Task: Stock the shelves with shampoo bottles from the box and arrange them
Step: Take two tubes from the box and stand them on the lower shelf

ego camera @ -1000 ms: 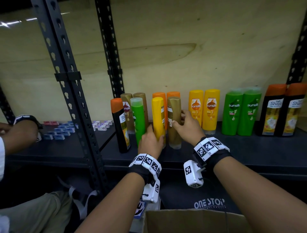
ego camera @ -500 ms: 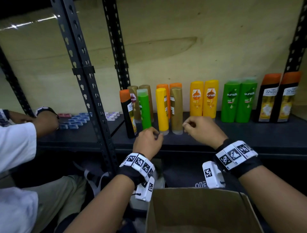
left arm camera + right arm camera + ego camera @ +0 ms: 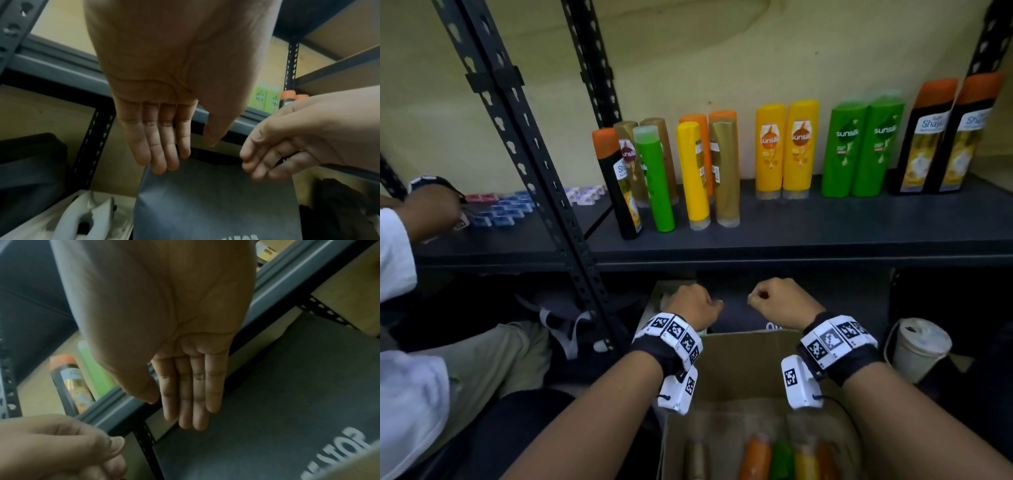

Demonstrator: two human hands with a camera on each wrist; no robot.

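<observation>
Left hand [image 3: 697, 301] and right hand [image 3: 779, 298] hang loosely curled, empty, above the box [image 3: 743, 373]; bottles stand shelved.

Beyond the left hand [image 3: 693, 303] and right hand [image 3: 779, 301], orange-capped black bottles [image 3: 957, 137], green bottles [image 3: 861, 150] and yellow bottles [image 3: 786, 150] are seen on a dark grey shelf [image 3: 825, 233]. Black-and-white checker-patterned bands [image 3: 674, 337] are worn at both wrists. A brown box [image 3: 750, 370] is seen beneath them.

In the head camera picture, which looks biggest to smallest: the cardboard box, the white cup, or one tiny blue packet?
1. cardboard box, though it's nearest the camera
2. white cup
3. blue packet
</observation>
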